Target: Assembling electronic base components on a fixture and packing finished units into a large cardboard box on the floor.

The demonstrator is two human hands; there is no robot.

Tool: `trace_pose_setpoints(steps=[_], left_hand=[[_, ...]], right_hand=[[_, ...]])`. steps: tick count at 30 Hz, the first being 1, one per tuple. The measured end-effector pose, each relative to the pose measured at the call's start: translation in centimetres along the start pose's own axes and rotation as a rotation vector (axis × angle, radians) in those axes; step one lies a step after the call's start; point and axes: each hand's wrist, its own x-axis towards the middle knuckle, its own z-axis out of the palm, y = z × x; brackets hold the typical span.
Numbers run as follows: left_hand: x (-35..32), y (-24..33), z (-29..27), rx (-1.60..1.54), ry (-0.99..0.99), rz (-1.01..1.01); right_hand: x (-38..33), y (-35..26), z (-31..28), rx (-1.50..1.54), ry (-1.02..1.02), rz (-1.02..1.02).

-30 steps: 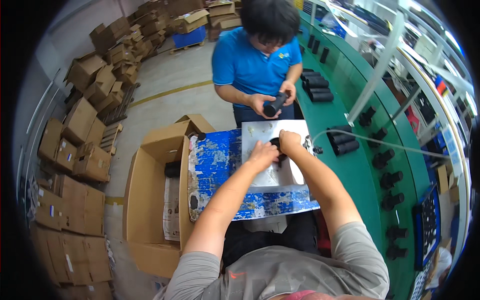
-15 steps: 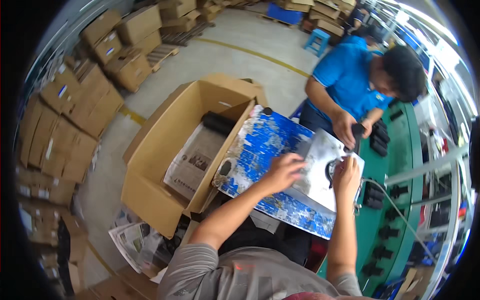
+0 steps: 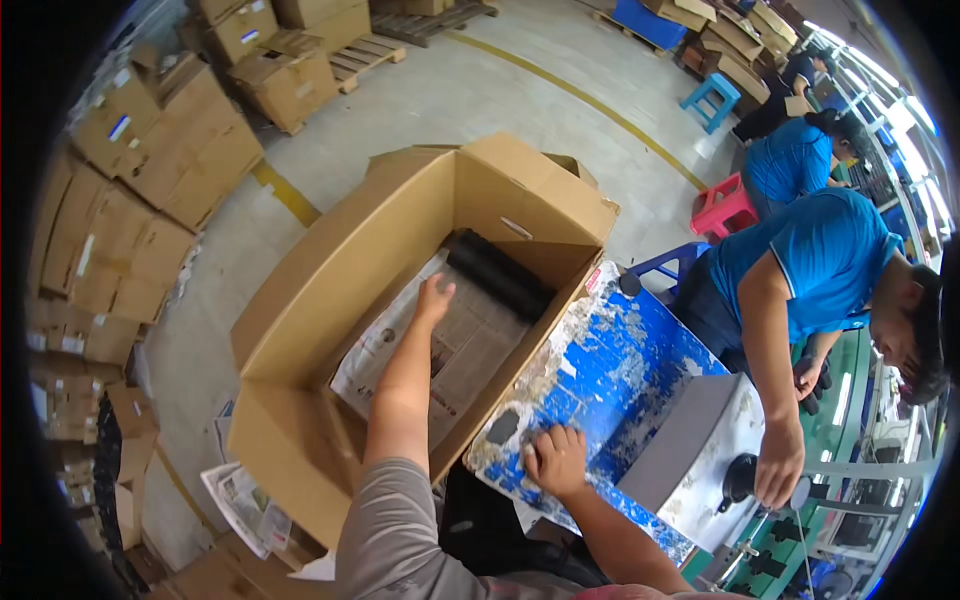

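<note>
A black cylindrical tube [image 3: 498,276] lies inside an open brown cardboard box [image 3: 325,275] lined with printed newspaper [image 3: 470,345]. Near it, apart, the left hand [image 3: 434,300] has loosely bent fingers, gripping nothing visible. The right hand [image 3: 559,460], fingers half curled, apparently empty, rests on a flaking blue-and-white board [image 3: 610,345]
</note>
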Motion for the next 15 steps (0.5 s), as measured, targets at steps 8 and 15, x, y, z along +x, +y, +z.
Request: trace_pose_setpoints(steps=[8,15], left_hand=[[13.2,-0.8,10.8,0.008,0.037,-0.078],[10.6,1.5,7.8,-0.228,0.206,0.021]], right_hand=[[0.7,2.1,1.1,-0.073,-0.139,0.104],[0.2,1.8,0.7,0.0,-0.16,0.091]])
